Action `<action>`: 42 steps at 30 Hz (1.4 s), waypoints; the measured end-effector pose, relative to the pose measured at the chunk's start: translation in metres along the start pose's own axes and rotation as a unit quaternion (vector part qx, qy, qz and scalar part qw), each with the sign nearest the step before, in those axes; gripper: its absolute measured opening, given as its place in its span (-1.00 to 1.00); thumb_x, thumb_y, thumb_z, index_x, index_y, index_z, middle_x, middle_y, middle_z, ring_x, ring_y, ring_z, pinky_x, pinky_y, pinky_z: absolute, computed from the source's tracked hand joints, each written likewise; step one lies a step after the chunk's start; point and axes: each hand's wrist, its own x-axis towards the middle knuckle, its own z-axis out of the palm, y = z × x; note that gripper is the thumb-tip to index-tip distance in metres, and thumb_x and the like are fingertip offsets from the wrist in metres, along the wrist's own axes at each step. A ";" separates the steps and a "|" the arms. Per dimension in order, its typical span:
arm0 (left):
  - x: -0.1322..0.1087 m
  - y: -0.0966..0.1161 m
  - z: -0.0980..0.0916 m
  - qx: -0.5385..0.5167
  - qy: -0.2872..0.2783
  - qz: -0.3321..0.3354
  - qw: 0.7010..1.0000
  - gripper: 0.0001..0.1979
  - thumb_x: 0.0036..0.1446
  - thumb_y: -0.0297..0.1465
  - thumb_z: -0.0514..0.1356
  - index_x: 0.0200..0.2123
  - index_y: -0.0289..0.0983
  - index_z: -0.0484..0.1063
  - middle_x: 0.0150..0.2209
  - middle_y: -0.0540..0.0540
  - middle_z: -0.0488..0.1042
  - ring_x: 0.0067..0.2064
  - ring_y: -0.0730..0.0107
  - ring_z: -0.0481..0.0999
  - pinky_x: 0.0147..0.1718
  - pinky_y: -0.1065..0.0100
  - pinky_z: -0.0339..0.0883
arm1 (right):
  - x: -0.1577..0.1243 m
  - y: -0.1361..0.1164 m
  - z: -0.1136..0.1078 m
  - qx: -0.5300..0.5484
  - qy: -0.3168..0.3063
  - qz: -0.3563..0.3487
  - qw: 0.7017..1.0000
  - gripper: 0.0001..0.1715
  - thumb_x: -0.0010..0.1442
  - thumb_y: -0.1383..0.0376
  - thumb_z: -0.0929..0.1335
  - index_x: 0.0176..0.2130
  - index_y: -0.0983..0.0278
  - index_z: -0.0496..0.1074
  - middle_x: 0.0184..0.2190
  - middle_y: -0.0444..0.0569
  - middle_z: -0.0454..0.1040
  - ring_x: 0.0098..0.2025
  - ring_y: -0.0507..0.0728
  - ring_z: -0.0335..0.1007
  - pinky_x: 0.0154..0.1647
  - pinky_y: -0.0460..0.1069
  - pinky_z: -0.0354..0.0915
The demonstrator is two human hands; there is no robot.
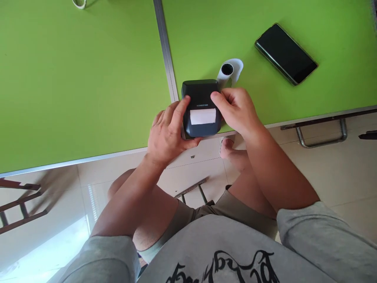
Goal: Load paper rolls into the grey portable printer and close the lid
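Between my two hands is a small dark label printer (201, 94) at the table's front edge, with a white paper label (203, 116) sticking out of its slot. My left hand (169, 131) wraps round the printer's left side and lower corner, thumb near the bottom. On the upper right side my right hand (238, 108) grips it, thumb on the top face and the other fingers curled, partly hidden. Just behind the printer a white paper roll (224, 74) with a black core lies on the table, its loose end curling to the right.
A black phone (286, 54) lies on the green table (88, 78) at the right. A metal seam (166, 47) divides the tabletop. Part of a white ring (79, 4) shows at the top left. Stool frames (23, 208) stand below the table edge.
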 end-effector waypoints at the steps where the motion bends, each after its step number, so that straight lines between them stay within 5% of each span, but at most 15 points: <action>1: 0.000 -0.001 0.001 -0.004 -0.002 -0.005 1.000 0.10 0.11 0.36 0.13 0.45 -0.32 0.13 0.31 -0.43 0.42 0.28 -0.14 0.50 0.28 0.01 0.34 | -0.001 0.001 0.001 -0.007 0.009 -0.003 1.000 -0.33 0.39 0.02 0.34 -0.58 0.19 -0.01 -0.63 -0.20 0.01 -0.54 -0.02 -0.04 -0.49 0.02 -0.07; 5: -0.001 -0.002 0.001 -0.012 -0.016 -0.012 1.000 0.18 0.13 0.39 0.05 0.45 -0.46 0.09 0.34 -0.50 0.38 0.33 -0.16 0.45 0.34 0.00 0.28 | -0.003 0.003 0.000 -0.008 0.014 -0.006 1.000 -0.32 0.43 -0.06 0.25 -0.57 0.19 -0.02 -0.62 -0.17 0.01 -0.53 0.01 0.00 -0.48 0.03 -0.09; 15: -0.001 -0.004 -0.002 -0.039 -0.018 -0.018 0.999 0.12 0.13 0.38 0.07 0.48 -0.31 0.12 0.36 -0.37 0.40 0.34 -0.09 0.45 0.34 0.01 0.32 | -0.006 0.003 0.003 -0.018 0.028 -0.016 0.999 -0.26 0.40 -0.23 0.19 -0.55 0.19 -0.02 -0.62 -0.18 0.03 -0.53 0.01 -0.05 -0.45 0.05 -0.11; 29: 0.002 -0.002 -0.004 -0.050 -0.006 -0.026 0.998 0.07 0.08 0.41 0.09 0.39 -0.27 0.30 0.33 -0.36 0.44 0.31 -0.14 0.50 0.29 -0.01 0.39 | -0.005 0.005 -0.002 -0.015 -0.018 -0.011 1.000 -0.35 0.41 -0.13 0.22 -0.54 0.17 0.01 -0.59 -0.18 0.05 -0.50 0.05 0.01 -0.43 0.05 -0.12; 35: -0.001 -0.002 -0.001 -0.046 0.000 -0.010 0.999 0.13 0.10 0.41 0.06 0.43 -0.34 0.20 0.34 -0.40 0.42 0.34 -0.14 0.47 0.33 0.00 0.33 | -0.003 -0.005 -0.017 -0.044 -0.079 0.002 0.996 -0.41 0.25 -0.01 0.45 -0.53 0.17 0.11 -0.60 -0.22 0.15 -0.52 0.00 0.04 -0.45 0.02 -0.03; 42: -0.001 0.000 -0.001 -0.029 -0.021 -0.018 0.999 0.13 0.15 0.40 0.01 0.47 -0.37 0.10 0.38 -0.42 0.37 0.38 -0.10 0.41 0.36 0.03 0.27 | 0.000 -0.032 -0.013 -0.008 0.097 -0.147 0.984 -0.64 0.31 0.20 0.42 -0.40 0.13 0.19 -0.52 -0.21 0.25 -0.50 0.03 0.19 -0.39 0.03 0.13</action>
